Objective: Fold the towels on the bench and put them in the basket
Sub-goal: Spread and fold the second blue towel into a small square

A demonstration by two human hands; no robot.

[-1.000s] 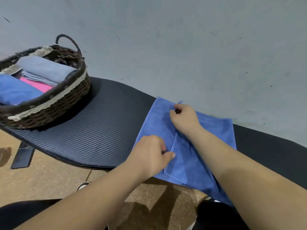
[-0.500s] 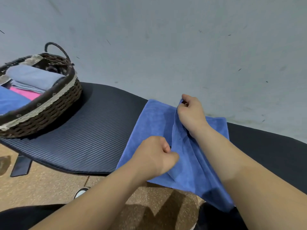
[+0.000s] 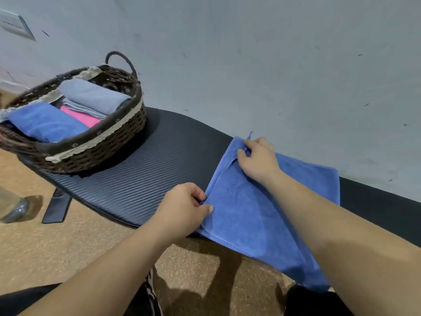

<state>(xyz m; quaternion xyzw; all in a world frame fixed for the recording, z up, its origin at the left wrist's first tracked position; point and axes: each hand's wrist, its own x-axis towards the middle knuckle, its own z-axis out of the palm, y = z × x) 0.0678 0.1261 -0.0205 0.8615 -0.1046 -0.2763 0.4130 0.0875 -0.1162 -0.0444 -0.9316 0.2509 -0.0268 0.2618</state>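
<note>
A blue towel (image 3: 255, 215) lies folded over on the black padded bench (image 3: 145, 169), its near part hanging over the front edge. My left hand (image 3: 182, 208) pinches the towel's near left corner. My right hand (image 3: 257, 158) pinches the far left corner close to the wall. The dark wicker basket (image 3: 95, 147) stands at the bench's left end. It holds a folded blue towel (image 3: 45, 122), a grey towel (image 3: 93, 96) and a pink one (image 3: 84, 117).
A grey wall (image 3: 250, 65) runs right behind the bench, with a switch plate (image 3: 16, 25) at top left. The brown floor (image 3: 68, 242) lies below, with the bench's foot (image 3: 57, 208) and a clear bottle (image 3: 11, 206) at the left.
Both hands have carried the towel's lifted edge leftwards and laid it down, so the towel is now doubled over. The view has shifted, showing more of the basket.
</note>
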